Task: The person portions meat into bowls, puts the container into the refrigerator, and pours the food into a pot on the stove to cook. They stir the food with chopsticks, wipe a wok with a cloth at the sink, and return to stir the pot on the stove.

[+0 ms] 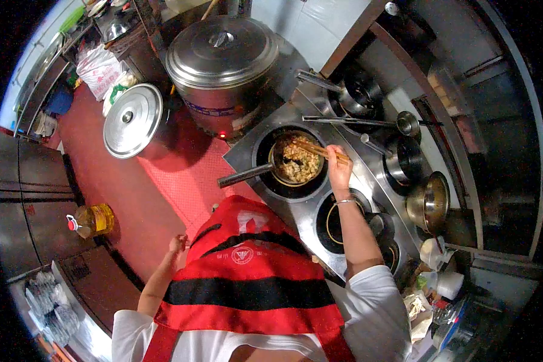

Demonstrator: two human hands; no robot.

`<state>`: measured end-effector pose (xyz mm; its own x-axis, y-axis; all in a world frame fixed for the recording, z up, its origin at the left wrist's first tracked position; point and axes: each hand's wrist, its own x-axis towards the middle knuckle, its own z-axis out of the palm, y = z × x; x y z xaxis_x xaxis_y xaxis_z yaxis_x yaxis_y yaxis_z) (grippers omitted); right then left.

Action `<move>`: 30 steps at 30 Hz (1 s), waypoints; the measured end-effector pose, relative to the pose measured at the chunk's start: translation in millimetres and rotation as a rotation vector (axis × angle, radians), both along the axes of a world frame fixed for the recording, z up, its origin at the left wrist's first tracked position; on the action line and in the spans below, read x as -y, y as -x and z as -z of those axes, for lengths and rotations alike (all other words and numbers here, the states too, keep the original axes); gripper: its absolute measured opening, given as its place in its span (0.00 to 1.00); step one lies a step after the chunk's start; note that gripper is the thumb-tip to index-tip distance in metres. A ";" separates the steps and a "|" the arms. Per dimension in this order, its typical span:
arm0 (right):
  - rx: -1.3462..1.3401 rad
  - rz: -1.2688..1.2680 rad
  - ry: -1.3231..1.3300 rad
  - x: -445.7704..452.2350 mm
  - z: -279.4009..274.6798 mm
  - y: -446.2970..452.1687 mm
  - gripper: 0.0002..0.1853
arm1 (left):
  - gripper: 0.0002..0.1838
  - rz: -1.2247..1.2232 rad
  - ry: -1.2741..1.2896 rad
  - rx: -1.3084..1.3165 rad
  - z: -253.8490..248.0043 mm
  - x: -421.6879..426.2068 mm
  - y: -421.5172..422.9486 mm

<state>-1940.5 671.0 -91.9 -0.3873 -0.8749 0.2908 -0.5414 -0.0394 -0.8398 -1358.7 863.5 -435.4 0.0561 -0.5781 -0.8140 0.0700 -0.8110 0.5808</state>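
Observation:
My right hand (339, 168) is closed around a pair of wooden chopsticks (315, 148). Their tips reach into chopped, browned food (306, 168) in a small pan. The pan's long metal handle (244, 175) points toward the left, and no hand is on it. Under the pan is a round burner (265, 145) in the steel stove top. My left hand (178, 244) hangs low beside the red apron (247, 259), away from the stove. Its fingers look loosely curled, with nothing visible in them.
A large lidded steel pot (223, 54) stands beyond the stove, with a smaller lidded pot (133, 120) to its left. Several pans (404, 160) and a ladle (408, 123) line the stove's right side. An oil jug (93, 221) stands at the left.

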 end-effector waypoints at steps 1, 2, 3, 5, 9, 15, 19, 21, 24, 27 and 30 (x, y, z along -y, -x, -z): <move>0.006 0.007 -0.017 0.9 12.5 2.2 0.10 | 0.15 -0.022 0.036 -0.014 10.5 -2.3 0.2; 0.014 0.072 -0.023 0.9 20.6 6.3 0.10 | 0.15 0.028 0.014 -0.016 -1.8 2.7 -2.4; 0.077 0.097 0.009 -0.5 26.8 13.6 0.10 | 0.15 0.076 -0.007 -0.018 -15.1 9.4 -9.1; 0.200 0.142 0.060 -8.8 21.1 19.1 0.11 | 0.14 0.130 0.004 0.024 -43.6 17.2 -2.1; 0.153 0.120 0.030 -18.4 8.1 24.4 0.12 | 0.14 0.024 -0.062 -0.048 -42.7 18.4 -3.1; 0.251 0.151 -0.049 -18.2 31.7 5.0 0.14 | 0.15 0.021 -0.019 0.042 14.1 7.2 -4.2; 0.296 0.057 -0.016 -28.5 27.9 6.2 0.15 | 0.15 -0.015 0.009 -0.210 -3.7 18.9 -21.3; 0.450 0.014 -0.047 -30.4 32.9 8.5 0.15 | 0.15 0.053 0.051 -0.118 -14.5 20.0 -16.0; 0.533 0.071 -0.099 -40.6 37.2 12.5 0.15 | 0.16 0.013 -0.089 -0.297 -21.7 25.5 -21.3; 0.575 0.140 -0.021 -48.7 21.2 28.1 0.16 | 0.16 0.072 -0.065 -0.094 -48.4 22.2 -4.8; 0.485 0.050 -0.172 -59.3 15.4 43.7 0.15 | 0.18 0.153 -0.012 -0.001 -47.9 24.5 -1.1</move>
<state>-1984.3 730.4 -107.3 -0.4844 -0.8713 -0.0788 -0.0856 0.1369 -0.9869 -1357.7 839.0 -387.5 -0.0333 -0.5704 -0.8207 -0.0543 -0.8189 0.5713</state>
